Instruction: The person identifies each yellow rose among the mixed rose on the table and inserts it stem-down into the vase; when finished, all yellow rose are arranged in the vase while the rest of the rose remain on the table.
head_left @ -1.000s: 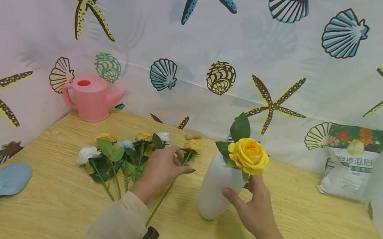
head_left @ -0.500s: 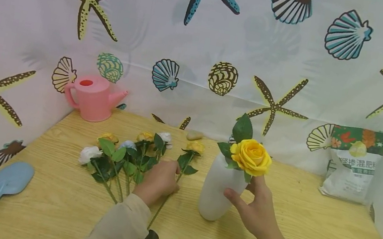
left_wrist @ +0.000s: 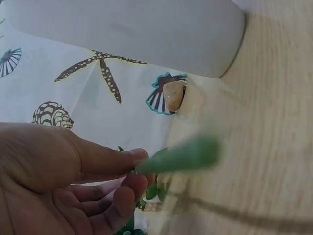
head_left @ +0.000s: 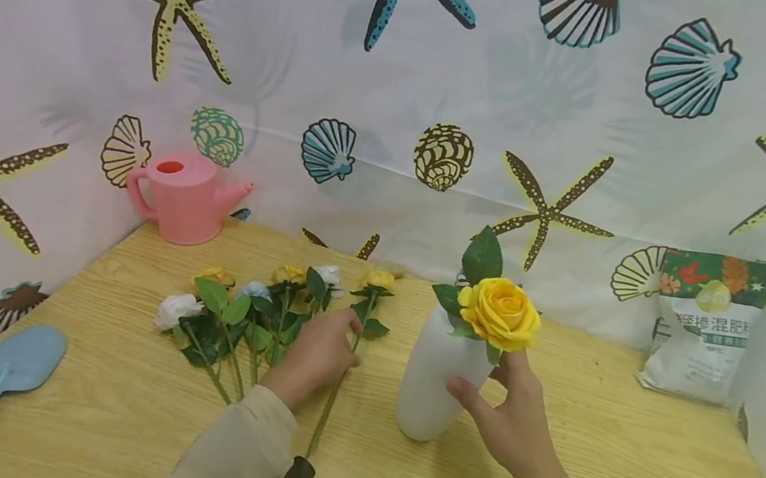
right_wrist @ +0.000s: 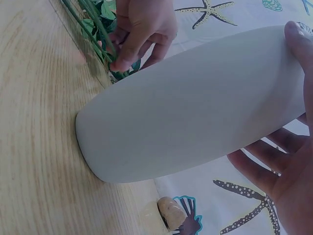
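Two hands work beside the white vase [head_left: 431, 382]: left hand [head_left: 315, 355] pinches a rose stem [head_left: 331, 399], right hand [head_left: 513, 417] steadies the vase, fingers spread.

The table [head_left: 607, 446] is viewed from above and in front by the head camera. The white vase [head_left: 431, 378], shared by all views, is seen close-up from both wrists.

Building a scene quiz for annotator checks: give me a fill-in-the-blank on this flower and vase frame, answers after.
1. The rose already standing in the white vase is ____ in colour.
2. The left hand pinches the ____ of a yellow-budded flower.
3. The right hand rests against the ____.
4. At the table's back left corner stands a pink ____.

Missing words: yellow; stem; vase; watering can
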Available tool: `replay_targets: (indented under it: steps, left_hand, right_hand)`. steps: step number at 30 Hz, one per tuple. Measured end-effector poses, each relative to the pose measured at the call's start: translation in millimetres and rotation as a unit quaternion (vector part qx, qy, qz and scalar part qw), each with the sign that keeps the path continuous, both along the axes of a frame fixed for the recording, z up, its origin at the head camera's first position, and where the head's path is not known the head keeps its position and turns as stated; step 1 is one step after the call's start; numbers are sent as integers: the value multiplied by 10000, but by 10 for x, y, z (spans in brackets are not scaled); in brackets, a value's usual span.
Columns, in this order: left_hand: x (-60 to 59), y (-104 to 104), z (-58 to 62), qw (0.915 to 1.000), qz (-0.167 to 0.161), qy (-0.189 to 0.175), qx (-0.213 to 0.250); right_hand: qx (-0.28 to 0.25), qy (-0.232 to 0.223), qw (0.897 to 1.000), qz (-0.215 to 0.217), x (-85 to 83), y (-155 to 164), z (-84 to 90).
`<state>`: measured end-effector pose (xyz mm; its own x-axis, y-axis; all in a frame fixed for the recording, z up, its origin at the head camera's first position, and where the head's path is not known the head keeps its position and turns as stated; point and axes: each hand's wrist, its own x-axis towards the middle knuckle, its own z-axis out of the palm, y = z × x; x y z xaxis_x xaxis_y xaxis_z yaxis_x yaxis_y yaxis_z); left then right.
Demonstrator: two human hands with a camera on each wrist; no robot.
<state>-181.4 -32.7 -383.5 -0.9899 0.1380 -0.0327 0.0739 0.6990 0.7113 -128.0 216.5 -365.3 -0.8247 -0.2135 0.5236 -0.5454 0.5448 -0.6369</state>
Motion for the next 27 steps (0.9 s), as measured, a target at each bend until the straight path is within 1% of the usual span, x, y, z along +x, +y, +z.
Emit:
replay_targets:
  steps: [4,6,9,10,11,12,13,15,16,18,19,21,23,25,27]
  left_hand:
    - [-7,2,67,9993,45,158,326]
    - [-19,16,108,9984,99,174,520]
    - [-32,47,184,9936,207,183,1097]
    - [-30,59,223,9895,271,152,1413]
    - [-25,68,266,9833,332,153,1780]
    - [-16,78,313,9747,413,182,2190]
    - [-4,85,358,9642,490,286,2590]
    - [33,96,458,9370,711,533,3380]
    - [54,101,506,9205,837,699,3752]
    - [90,104,581,8870,1056,1167,4342]
    - [107,104,616,8690,1167,1384,4606]
    - [130,102,677,8291,1379,1790,5114]
    - [142,100,723,7876,1494,2219,5551]
    - [149,102,763,7486,1632,2574,5888]
    - [150,110,792,7140,1747,2942,6108]
  right_hand:
    - [-16,-8,10000,5,-6,-8,9]
    - [-21,1,10000,10,-9,-14,16]
    - [-17,5,10000,5,-15,-20,22]
    - [-15,7,10000,1,-17,-22,24]
    - [-17,7,10000,0,-18,-23,26]
    - [-19,8,10000,-5,-19,-24,28]
    - [-23,6,10000,-8,-19,-25,29]
    - [-15,23,10000,-14,-19,-28,32]
    - [-16,25,10000,-14,-19,-29,31]
    - [-14,32,10000,-18,-21,-33,29]
    - [-11,38,10000,-18,-23,-34,27]
    - [4,50,10000,-31,-29,-36,22]
    - [6,57,10000,-40,-36,-39,17]
    - [11,54,10000,-57,-43,-41,12]
    - [3,34,10000,-78,-48,-45,9]
